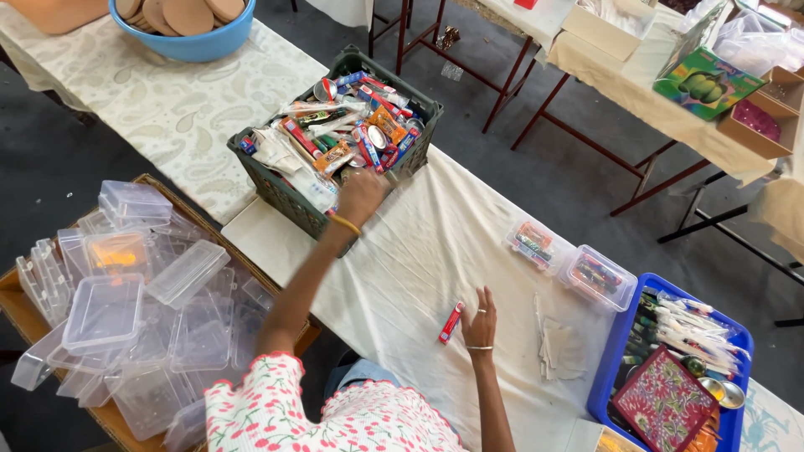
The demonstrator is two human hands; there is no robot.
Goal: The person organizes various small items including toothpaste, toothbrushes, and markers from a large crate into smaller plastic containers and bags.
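The left hand reaches over the near rim of the green basket, which sits on the white cloth and is heaped with small packets, tubes and sachets in red, blue and orange. Its fingers curl down among the packets at the edge, but whether they have closed on one I cannot tell, as the back of the hand hides them. The right hand lies open and flat on the cloth, fingers spread, holding nothing. Just beside it, apart from the fingertips, lies a red tube, slim and tilted. It looks light and fairly stiff, with a smooth skin that may slip, so a pinch across its middle would suit it best. Further right stand two filled clear boxes and a blue tray. Empty clear boxes are heaped at the left.
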